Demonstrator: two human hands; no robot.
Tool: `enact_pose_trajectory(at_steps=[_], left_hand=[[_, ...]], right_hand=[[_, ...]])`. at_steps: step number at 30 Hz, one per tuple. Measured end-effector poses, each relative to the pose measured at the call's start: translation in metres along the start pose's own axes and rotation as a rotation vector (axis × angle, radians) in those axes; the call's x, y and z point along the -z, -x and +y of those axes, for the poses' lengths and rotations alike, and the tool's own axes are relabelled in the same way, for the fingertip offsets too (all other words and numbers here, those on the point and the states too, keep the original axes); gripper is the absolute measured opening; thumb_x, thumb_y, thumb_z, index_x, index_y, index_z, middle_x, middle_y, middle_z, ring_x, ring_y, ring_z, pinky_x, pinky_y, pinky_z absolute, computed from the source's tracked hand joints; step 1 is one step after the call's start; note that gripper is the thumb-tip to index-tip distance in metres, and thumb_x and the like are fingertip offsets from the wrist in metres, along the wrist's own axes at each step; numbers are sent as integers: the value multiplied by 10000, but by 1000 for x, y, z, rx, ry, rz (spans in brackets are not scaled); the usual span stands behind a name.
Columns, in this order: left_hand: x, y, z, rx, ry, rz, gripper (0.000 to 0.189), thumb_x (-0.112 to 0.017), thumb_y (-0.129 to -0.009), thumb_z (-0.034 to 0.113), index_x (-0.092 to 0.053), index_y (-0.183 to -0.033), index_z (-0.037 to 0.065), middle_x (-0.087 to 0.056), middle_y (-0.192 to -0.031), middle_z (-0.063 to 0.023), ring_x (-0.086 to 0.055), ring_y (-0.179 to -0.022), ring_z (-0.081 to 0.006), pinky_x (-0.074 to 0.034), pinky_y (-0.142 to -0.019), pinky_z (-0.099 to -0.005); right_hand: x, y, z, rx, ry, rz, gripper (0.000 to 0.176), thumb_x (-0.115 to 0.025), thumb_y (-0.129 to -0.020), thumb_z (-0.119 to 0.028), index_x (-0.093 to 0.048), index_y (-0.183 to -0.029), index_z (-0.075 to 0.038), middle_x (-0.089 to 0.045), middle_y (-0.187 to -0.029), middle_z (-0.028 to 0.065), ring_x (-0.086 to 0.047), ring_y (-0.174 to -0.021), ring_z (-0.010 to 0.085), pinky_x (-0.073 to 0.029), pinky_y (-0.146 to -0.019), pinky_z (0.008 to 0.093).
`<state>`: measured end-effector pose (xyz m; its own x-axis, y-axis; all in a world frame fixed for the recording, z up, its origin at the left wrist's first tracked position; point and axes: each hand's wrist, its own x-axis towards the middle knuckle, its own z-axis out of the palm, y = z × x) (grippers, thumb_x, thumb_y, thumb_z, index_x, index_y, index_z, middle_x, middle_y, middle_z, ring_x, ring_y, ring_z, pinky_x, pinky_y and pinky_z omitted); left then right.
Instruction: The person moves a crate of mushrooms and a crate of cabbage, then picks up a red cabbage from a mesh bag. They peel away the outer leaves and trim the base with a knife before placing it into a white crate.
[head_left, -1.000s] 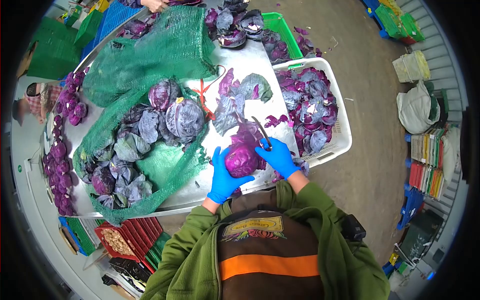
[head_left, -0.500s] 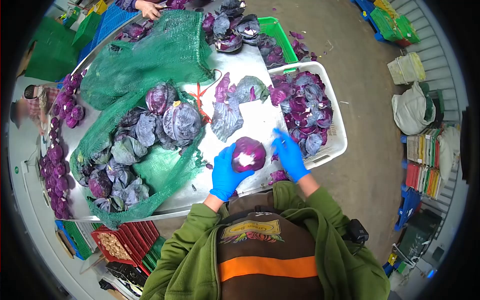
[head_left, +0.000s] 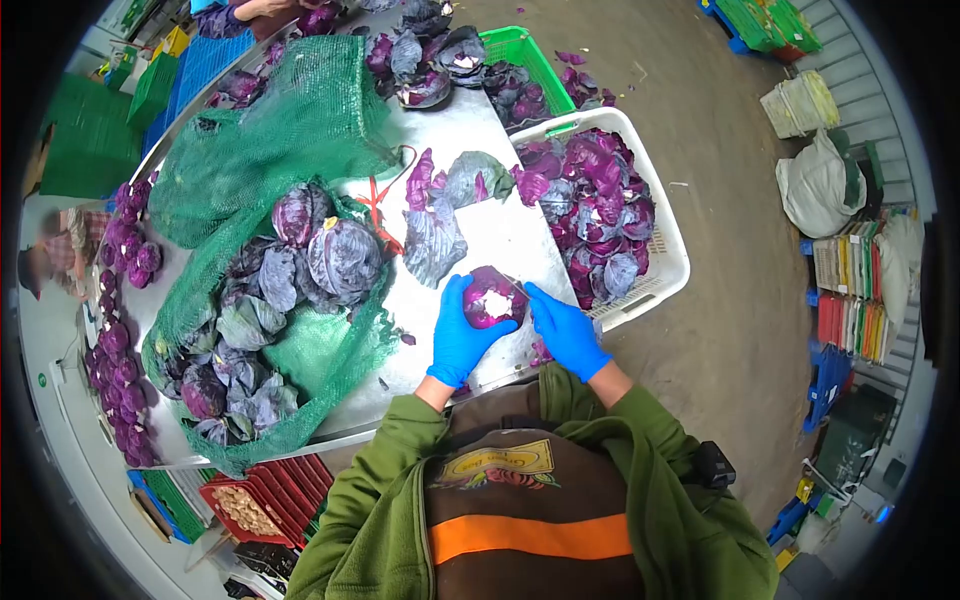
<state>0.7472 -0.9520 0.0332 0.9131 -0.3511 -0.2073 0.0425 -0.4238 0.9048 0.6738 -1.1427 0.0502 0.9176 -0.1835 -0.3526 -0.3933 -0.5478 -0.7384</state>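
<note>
A trimmed red cabbage (head_left: 492, 298), its pale cut stem facing up, rests in my left hand (head_left: 458, 338), whose fingers and thumb wrap its left side. Blue gloves cover both hands. My right hand (head_left: 568, 335) is closed at the cabbage's right edge; a thin dark line shows by its fingertips, too small to identify. Beyond them, loose outer leaves (head_left: 435, 240) lie on the metal table (head_left: 510, 235). Left of these, untrimmed cabbages (head_left: 345, 255) sit on an open green mesh bag (head_left: 300, 415).
A white crate (head_left: 665, 240) of purple leaves stands right of the table, with a green crate (head_left: 545, 60) behind. Trimmed cabbages (head_left: 120, 370) line the far left edge. Co-workers' arms (head_left: 255, 10) show at the top and a person (head_left: 70, 245) at left.
My right hand has moved left to meet the cabbage, which now shows more of its cut stem. The view has shifted slightly. The co-worker's hand at the top has left the mesh bag.
</note>
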Motion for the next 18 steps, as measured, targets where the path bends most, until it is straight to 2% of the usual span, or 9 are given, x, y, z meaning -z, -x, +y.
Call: enact_pose_trajectory(at_steps=[2,3,7,9,11,15,18], left_hand=[[3,1,-1,-2,3,4,939,-925,-633,280,-410,-1365,-4,-520,-1309,-178,-554,-1171,-249,-469,-1004,-350],[4,0,1,-3,0,1,939,-925,-633,280,-410,-1365,-4,-520,-1309,-178,-554,-1171,-249,-469,-1004,-350],[7,-2,10,47,30,-24,951,-928,-630,283,-406,-1370,-7,-559,-1265,-165,-568,-1148,-237,-476,-995,-349],[9,-2,13,63,32,-29,957,-930,-628,288,-406,-1371,-8,-566,-1257,-162,-572,-1140,-234,-478,-992,-349],[10,-2,16,72,-2,-41,965,-927,-617,321,-414,-1360,-20,-527,-1326,-203,-587,-1170,-277,-494,-973,-377],[7,-1,16,88,-9,-36,972,-927,-616,330,-414,-1364,-19,-530,-1329,-209,-596,-1162,-279,-499,-970,-379],[0,4,13,44,-76,12,961,-925,-620,332,-416,-1360,-7,-519,-1342,-208,-589,-1174,-290,-492,-983,-385]], right_hand=[[4,6,-7,45,56,-2,411,-459,-1018,-371,-566,-1340,-140,-694,-902,187,-672,-781,361,-515,-675,469],[4,6,-8,97,117,-2,420,-463,-1015,-371,-554,-1353,-140,-696,-927,178,-672,-780,359,-518,-678,470],[-5,7,-2,98,194,-14,440,-470,-1009,-361,-519,-1387,-141,-694,-947,164,-674,-773,346,-524,-656,455],[-15,4,2,186,268,65,465,-467,-1007,-358,-482,-1408,-123,-694,-916,140,-677,-747,328,-525,-614,437],[-24,1,0,167,324,78,462,-486,-1002,-339,-480,-1409,-121,-690,-902,132,-669,-713,317,-513,-596,435],[-27,-7,-14,90,508,64,461,-500,-997,-314,-472,-1406,-103,-674,-834,126,-657,-684,315,-503,-574,443],[-25,-16,-22,75,498,70,448,-500,-996,-317,-495,-1388,-100,-690,-849,127,-669,-705,314,-512,-579,442]])
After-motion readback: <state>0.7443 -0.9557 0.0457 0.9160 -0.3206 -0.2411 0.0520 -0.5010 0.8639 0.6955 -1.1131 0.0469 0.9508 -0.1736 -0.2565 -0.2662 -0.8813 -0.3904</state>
